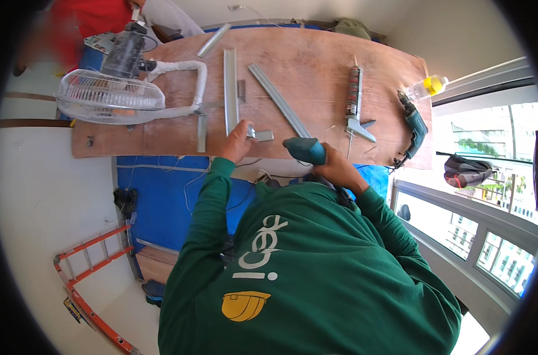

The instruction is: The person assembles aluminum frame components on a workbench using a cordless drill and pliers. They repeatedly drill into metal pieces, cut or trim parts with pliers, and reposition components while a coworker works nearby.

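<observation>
My left hand (237, 142) is at the table's near edge, its fingers closed on a short silver metal piece (263, 135) that sticks out to the right. Just beyond it lies a long metal channel (230, 89), its near end by my fingers. In my right hand (339, 170) is a teal power tool (305, 151), gripped in front of my body with its blunt end toward the left. My fingers partly hide the tool, so its exact kind is unclear. Another metal channel (279, 100) slants across the table between the two hands.
On the wooden table (316, 53) lie a caulking gun (354, 100), a corded teal drill (415, 127), a plastic bottle (427, 87) and short metal strips. A fan (112, 97) lies at left, with a person in red (97, 18) behind. An orange ladder (91, 313) stands lower left; windows line the right.
</observation>
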Motion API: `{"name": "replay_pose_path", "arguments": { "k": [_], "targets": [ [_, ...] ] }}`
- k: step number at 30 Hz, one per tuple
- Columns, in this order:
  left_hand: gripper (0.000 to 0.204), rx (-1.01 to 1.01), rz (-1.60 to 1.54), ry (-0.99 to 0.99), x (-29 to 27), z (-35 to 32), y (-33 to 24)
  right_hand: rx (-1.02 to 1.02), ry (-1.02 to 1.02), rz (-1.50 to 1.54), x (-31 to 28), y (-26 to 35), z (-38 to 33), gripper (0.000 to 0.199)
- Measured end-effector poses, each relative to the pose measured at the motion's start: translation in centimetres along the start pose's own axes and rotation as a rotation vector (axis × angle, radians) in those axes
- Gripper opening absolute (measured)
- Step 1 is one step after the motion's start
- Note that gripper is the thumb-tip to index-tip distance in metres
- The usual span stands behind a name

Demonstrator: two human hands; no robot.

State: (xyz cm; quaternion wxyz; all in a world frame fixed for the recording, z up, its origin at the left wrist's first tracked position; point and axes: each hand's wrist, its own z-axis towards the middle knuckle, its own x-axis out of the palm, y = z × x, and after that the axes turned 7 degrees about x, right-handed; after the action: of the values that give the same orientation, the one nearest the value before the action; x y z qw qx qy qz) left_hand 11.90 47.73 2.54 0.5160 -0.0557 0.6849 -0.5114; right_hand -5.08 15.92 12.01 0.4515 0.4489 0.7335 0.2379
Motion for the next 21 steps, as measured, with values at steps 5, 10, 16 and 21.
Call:
{"name": "replay_pose_path", "arguments": {
  "k": [5,10,16,21],
  "targets": [
    [0.049,-0.035,0.018,-0.016,-0.5,-0.1,-1.0,-0.019,-0.054,0.031,-1.0,2.6,-0.5,0.064],
    [0.045,-0.11,-0.062,0.008,-1.4,0.3,-2.0,-0.027,-0.014,0.073,-1.2,4.0,1.0,0.057],
    [0.046,-0.17,-0.084,0.035,-0.8,0.4,-0.9,0.036,0.072,0.1,-0.6,4.4,2.7,0.053],
    [0.047,-0.039,-0.017,-0.055,0.2,0.4,0.9,-0.033,0.005,0.046,0.0,5.4,2.5,0.057]
  ]
}}
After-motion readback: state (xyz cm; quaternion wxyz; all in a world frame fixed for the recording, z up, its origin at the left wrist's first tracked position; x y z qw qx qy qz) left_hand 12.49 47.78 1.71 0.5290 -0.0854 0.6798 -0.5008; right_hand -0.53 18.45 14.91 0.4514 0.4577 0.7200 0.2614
